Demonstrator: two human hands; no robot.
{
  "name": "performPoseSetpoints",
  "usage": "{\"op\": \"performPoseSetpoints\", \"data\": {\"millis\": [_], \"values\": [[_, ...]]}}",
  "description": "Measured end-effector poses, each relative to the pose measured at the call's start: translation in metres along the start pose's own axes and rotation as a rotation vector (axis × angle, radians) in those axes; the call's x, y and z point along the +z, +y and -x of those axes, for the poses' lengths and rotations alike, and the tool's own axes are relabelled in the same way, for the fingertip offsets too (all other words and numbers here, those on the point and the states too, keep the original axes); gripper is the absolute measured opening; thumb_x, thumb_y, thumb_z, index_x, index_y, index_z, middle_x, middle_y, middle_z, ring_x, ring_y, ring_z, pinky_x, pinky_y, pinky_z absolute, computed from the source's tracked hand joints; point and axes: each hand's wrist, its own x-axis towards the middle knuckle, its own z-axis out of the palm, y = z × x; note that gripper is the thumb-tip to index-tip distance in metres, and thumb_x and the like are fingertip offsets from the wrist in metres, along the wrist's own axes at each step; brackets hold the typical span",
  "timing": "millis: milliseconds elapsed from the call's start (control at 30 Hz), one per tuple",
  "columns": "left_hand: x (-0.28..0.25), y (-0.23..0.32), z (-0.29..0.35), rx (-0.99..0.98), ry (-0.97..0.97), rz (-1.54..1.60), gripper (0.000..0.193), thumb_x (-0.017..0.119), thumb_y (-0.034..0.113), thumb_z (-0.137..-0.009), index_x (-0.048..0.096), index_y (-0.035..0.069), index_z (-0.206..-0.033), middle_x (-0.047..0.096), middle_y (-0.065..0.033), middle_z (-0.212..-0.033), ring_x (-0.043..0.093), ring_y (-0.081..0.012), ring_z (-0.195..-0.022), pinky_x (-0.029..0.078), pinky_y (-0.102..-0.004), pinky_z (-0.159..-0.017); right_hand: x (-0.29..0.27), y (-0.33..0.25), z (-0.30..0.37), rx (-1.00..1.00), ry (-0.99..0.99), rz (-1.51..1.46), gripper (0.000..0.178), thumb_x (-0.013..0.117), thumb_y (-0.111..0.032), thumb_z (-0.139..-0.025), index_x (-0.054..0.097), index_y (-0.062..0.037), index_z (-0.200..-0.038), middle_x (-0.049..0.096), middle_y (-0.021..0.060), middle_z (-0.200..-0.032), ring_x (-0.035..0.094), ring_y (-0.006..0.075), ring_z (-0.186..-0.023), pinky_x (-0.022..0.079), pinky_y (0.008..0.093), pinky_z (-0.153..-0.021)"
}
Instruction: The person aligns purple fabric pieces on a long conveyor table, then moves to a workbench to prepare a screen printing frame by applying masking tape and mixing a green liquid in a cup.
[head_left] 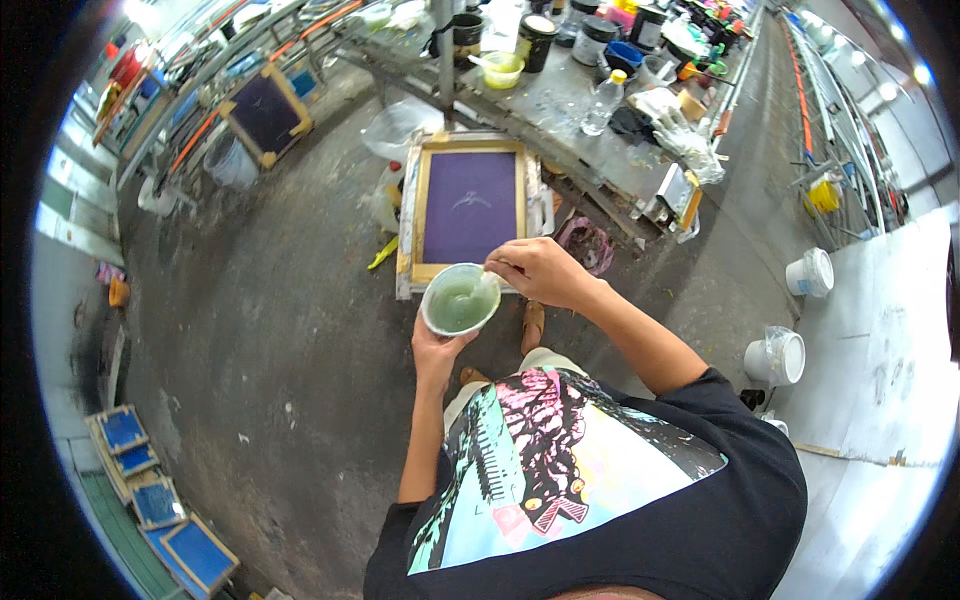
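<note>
a small round cup [459, 299] of pale green liquid sits cradled in the person's left hand [437, 350], fingers curled up around its underside and wall, closed on it. the cup is held out in front of the chest, above the concrete floor [280, 330]. the right hand [535, 270] hovers at the cup's far right rim, fingers pinched together on a thin pale stick [490, 281] whose lower end dips into the green liquid.

just beyond the cup, away from the body, a wooden frame [468, 205] with a purple screen lies flat, its near edge almost under the cup. a faint white mark shows at the middle of the purple screen. right of the stirring hand, a crumpled pinkish rag [587, 243] lies on the floor beside the frame. a yellow scrap [383, 253] lies to the left of the frame.

farther out past the frame stands a long, cluttered worktable [590, 120] with dark tubs, a yellow-green bowl [502, 69] and a clear bottle [603, 104]. well to the right of both hands, two white buckets [792, 315] stand by a white table edge. far to the lower left, several blue screens [160, 500] in frames lean together. the person wears a black t-shirt [620, 500] with a bright printed picture.
</note>
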Motion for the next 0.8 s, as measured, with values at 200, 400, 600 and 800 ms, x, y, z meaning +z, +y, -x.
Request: {"op": "performPoseSetpoints", "data": {"millis": [200, 400, 600, 800], "values": [[-0.003, -0.018, 0.006, -0.022, -0.035, 0.02, 0.082, 0.084, -0.008, -0.072, 0.045, 0.0, -0.144, 0.058, -0.0114, -0.136, 0.061, -0.0222, -0.122, 0.056, -0.0367, -0.102, 0.018, -0.006, 0.008, 0.056, 0.075, -0.08, 0.016, 0.067, -0.013, -0.095, 0.074, -0.0018, -0.105, 0.072, 0.016, -0.091, 0.07, 0.0334, -0.079, 0.056, 0.0402, -0.073], [-0.014, -0.025, 0.008, -0.056, 0.003, 0.041, 0.086, 0.085, -0.007, -0.071, 0.044, 0.001, -0.146, 0.058, -0.011, -0.136, 0.062, -0.0221, -0.122, 0.056, -0.0362, -0.101, 0.015, -0.006, 0.014, 0.106, -0.048, -0.042, 0.017, 0.066, -0.012, -0.097, 0.074, 0.0015, -0.102, 0.073, 0.0175, -0.088, 0.072, 0.0321, -0.079, 0.056, 0.0382, -0.071], [-0.019, -0.024, 0.01, -0.04, -0.009, 0.037, 0.086, 0.086, -0.006, -0.071, 0.045, 0.002, -0.146, 0.059, -0.011, -0.135, 0.062, -0.0221, -0.122, 0.056, -0.036, -0.1, 0.028, -0.003, 0.009, 0.146, 0.094, -0.059, 0.017, 0.067, -0.003, -0.093, 0.073, -0.003, -0.108, 0.073, 0.015, -0.097, 0.072, 0.0271, -0.084, 0.056, 0.036, -0.072], [-0.025, -0.029, 0.007, -0.067, -0.011, 0.028, 0.088, 0.088, -0.004, -0.069, 0.045, 0.003, -0.145, 0.058, -0.0099, -0.137, 0.059, -0.0224, -0.126, 0.054, -0.0372, -0.103, 0.021, -0.011, 0.007, 0.358, -0.232, -0.193, 0.016, 0.065, -0.006, -0.094, 0.072, 0.0018, -0.106, 0.073, 0.0176, -0.098, 0.071, 0.0335, -0.084, 0.056, 0.0373, -0.075]]}}
